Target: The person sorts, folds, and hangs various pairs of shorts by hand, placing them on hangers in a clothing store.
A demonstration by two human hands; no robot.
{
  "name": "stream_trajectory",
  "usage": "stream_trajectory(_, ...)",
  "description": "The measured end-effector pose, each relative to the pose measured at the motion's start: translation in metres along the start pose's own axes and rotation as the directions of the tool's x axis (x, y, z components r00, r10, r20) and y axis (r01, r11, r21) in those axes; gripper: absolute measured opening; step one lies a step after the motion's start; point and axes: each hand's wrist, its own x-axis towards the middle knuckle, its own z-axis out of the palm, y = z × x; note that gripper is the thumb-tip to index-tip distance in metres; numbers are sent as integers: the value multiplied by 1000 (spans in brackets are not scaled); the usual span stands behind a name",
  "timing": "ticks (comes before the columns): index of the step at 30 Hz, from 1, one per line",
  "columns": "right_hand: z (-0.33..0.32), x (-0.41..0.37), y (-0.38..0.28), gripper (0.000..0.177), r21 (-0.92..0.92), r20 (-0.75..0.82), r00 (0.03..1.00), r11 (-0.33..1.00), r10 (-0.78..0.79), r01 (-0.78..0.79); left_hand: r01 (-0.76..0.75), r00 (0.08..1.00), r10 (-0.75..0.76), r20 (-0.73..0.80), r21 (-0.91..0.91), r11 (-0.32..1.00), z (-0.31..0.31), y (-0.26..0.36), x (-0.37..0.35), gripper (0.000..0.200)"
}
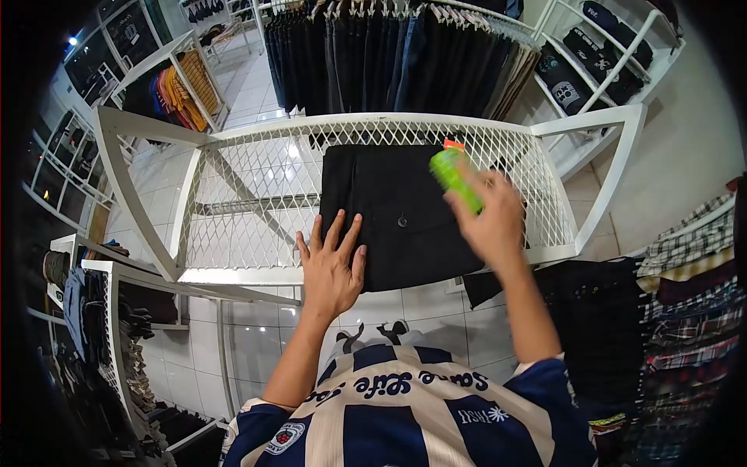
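A folded black garment (pixel 397 183) with one round button lies on a white wire-mesh rack shelf (pixel 261 171), its near edge at the front rail. My left hand (pixel 333 265) rests on its lower left part, fingers spread flat. Over the garment's right side is my right hand (pixel 494 214), closed around a bright green hand-held tool (pixel 455 177) that is smeared by motion; I cannot tell its exact kind. An orange-red tag (pixel 454 145) shows at the garment's far edge, just beyond the tool.
Behind the rack hangs a row of dark trousers (pixel 373 62). Rolled black clothes fill a white shelf (pixel 591 62) at the far right. Plaid shirts (pixel 692 327) hang near right, and a white rack (pixel 117 342) of clothes stands near left.
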Motion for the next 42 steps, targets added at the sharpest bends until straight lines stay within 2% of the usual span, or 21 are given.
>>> stream_trajectory(4, 12, -72, -45, 53, 125, 256, 912, 946, -321, 298, -3, 1000, 3, 12, -6, 1000, -2, 2, 2, 53)
stream_trajectory(5, 12, -70, -28, 55, 59, 306, 928, 977, -211, 203, -8, 1000, 8, 8, -5, 1000, -2, 1, 2, 53)
stream_trajectory(7, 2, -52, 7, 53, -345, 82, 997, 938, -3, 31, 0, 1000, 0, 8, -6, 1000, -3, 3, 1, 53)
stream_trajectory(8, -4, -42, 29, 52, -378, -11, 994, 920, 105, -101, 4, 1000, -4, 13, -7, 1000, -3, 2, -1, 53)
stream_trajectory(10, -19, -34, 36, 53, -272, -88, 986, 948, 144, -163, -2, 1000, 2, -2, 6, 1000, -3, 3, 0, 53)
stream_trajectory(12, -20, -45, -9, 53, -100, -90, 994, 992, 68, -77, 4, 1000, -4, -3, 10, 1000, -3, 3, 3, 52)
stream_trajectory(14, -15, -69, -56, 54, 24, 65, 986, 988, -153, 152, 3, 1000, -3, 13, 13, 1000, -3, 3, 0, 52)
stream_trajectory(16, -3, -91, -53, 53, 0, 239, 957, 985, -166, 171, 0, 1000, 0, 8, 6, 1000, -2, 2, 1, 52)
stream_trajectory(17, -1, -93, -29, 53, -9, 221, 974, 999, -44, 48, -5, 1000, 5, 10, 10, 1000, -2, 1, 1, 52)
stream_trajectory(19, -14, -86, 15, 53, -317, -65, 995, 945, 70, -87, -1, 1000, 1, 19, 24, 1000, -1, 1, 1, 53)
stream_trajectory(20, -29, -80, 34, 51, -431, -24, 967, 870, 253, -239, 6, 999, -7, 36, 48, 999, 0, 1, -1, 54)
stream_trajectory(22, -25, -82, 86, 50, -280, -111, 943, 901, 312, -331, -12, 1000, 12, 24, 12, 1000, -3, 1, -1, 55)
stream_trajectory(24, -17, -81, 84, 50, -255, -102, 932, 897, 347, -362, -21, 1000, 21, 3, -26, 999, -12, -4, -5, 56)
stream_trajectory(26, -8, -84, 79, 52, -155, 19, 943, 933, 333, -326, -325, 940, 339, 35, -209, 923, -30, -13, -10, 67)
stream_trajectory(28, -2, -90, 79, 56, -62, 72, 930, 932, 362, -358, -311, 935, 334, 117, -179, 933, -34, -18, -15, 76)
stream_trajectory(30, -14, -93, 68, 58, -306, -48, 987, 939, 151, -159, -318, 926, 343, 157, -166, 933, -25, -34, -16, 86)
stream_trajectory(32, -47, -89, 33, 59, -73, 64, 998, 997, -21, 25, -316, 932, 341, 120, -189, 930, -30, -35, -13, 93)
stream_trajectory(34, -51, -85, 5, 66, 152, 251, 958, 983, -137, 101, -332, 919, 366, 148, -209, 920, -36, -33, -13, 84)
stream_trajectory(38, -19, -75, 18, 69, 185, 310, 935, 976, -171, 117, -318, 926, 364, 96, -320, 893, -43, -35, 6, 74)
stream_trajectory(40, -23, -54, 25, 67, 254, 192, 947, 945, -259, 207, -314, 942, 334, -35, -445, 839, -52, -27, 25, 67)
stream_trajectory(42, -28, -28, 18, 54, 289, 69, 972, 937, -226, 198, -370, 926, 267, -268, -490, 789, -65, -12, 55, 59)
